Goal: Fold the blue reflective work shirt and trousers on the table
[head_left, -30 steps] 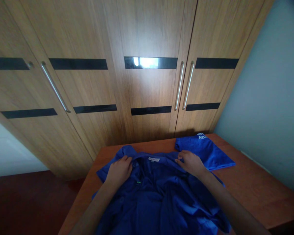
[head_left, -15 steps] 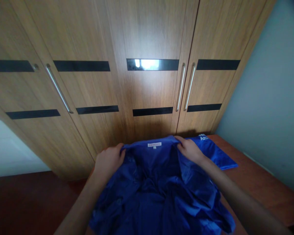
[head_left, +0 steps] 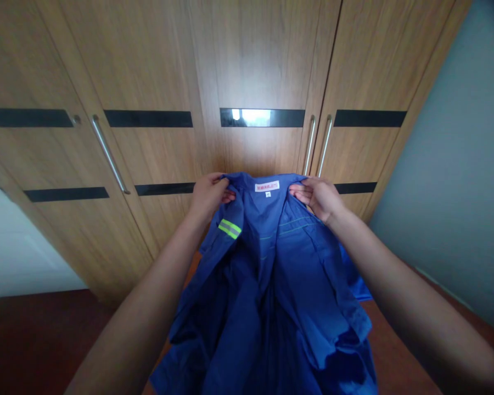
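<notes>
A blue work jacket [head_left: 271,285] hangs open in front of me, held up at the collar. My left hand [head_left: 209,193] pinches the left shoulder of the collar and my right hand [head_left: 318,196] pinches the right shoulder. A white label [head_left: 267,186] shows inside the collar between the hands. A yellow-green reflective strip [head_left: 229,228] sits on the left front. The jacket's lower part bunches over the table and hides most of it.
A wooden wardrobe [head_left: 255,71] with long metal handles [head_left: 109,154] and black bands fills the background. A brown table [head_left: 395,362] shows at the lower right, with a bit of a second blue garment [head_left: 356,285] behind the jacket. A grey wall [head_left: 456,192] stands right.
Both hands have lifted the jacket by its collar from the table up to chest height. The jacket now hangs open, and it covers the folded blue garment.
</notes>
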Demonstrator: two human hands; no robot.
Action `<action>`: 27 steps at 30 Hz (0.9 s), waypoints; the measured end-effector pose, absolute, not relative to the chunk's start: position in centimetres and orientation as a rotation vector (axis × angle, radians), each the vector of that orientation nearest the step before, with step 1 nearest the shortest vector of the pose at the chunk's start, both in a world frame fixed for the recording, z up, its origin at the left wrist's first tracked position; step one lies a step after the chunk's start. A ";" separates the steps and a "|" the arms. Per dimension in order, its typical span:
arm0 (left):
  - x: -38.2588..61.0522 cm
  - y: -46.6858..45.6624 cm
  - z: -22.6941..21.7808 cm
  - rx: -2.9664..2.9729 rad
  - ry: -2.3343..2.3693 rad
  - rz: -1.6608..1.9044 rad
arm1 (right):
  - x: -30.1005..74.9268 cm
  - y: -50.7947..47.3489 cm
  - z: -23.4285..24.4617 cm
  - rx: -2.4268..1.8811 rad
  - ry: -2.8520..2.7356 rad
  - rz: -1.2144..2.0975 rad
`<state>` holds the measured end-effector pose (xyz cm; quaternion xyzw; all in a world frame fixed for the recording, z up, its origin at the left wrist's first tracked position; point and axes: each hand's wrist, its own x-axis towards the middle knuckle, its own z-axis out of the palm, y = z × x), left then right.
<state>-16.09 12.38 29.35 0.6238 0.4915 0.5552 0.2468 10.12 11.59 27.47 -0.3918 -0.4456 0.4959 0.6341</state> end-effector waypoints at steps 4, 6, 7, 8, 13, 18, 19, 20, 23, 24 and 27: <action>-14.1 15.7 26.3 1.676 1.272 1.458 | 8.4 15.2 25.5 -1.040 -1.077 1.079; -14.5 16.9 24.2 1.667 1.287 1.475 | 8.3 16.1 24.0 -1.069 -1.115 1.051; -15.0 17.3 23.1 1.669 1.297 1.480 | 8.5 16.4 23.3 -1.081 -1.146 1.038; -15.5 17.7 22.1 1.677 1.304 1.479 | 8.9 16.5 22.6 -1.090 -1.185 1.029; -17.0 18.8 18.9 1.801 1.271 1.352 | 10.4 17.4 19.8 -1.173 -1.455 1.005; -14.4 19.5 16.4 2.028 1.255 1.071 | 8.9 19.9 16.4 -1.284 -1.617 0.887; -14.0 19.3 15.8 2.090 1.269 0.989 | 8.5 20.2 15.6 -1.298 -1.647 0.860; -13.9 18.8 15.1 2.147 1.289 0.909 | 8.1 20.2 14.7 -1.310 -1.671 0.835; -15.8 15.8 12.9 2.250 1.367 0.729 | 8.1 18.6 11.8 -1.326 -1.711 0.784; -17.1 14.3 12.1 2.266 1.401 0.679 | 8.6 17.4 10.8 -1.325 -1.713 0.773; -22.3 8.5 9.1 2.261 1.554 0.572 | 12.0 12.3 7.3 -1.313 -1.700 0.731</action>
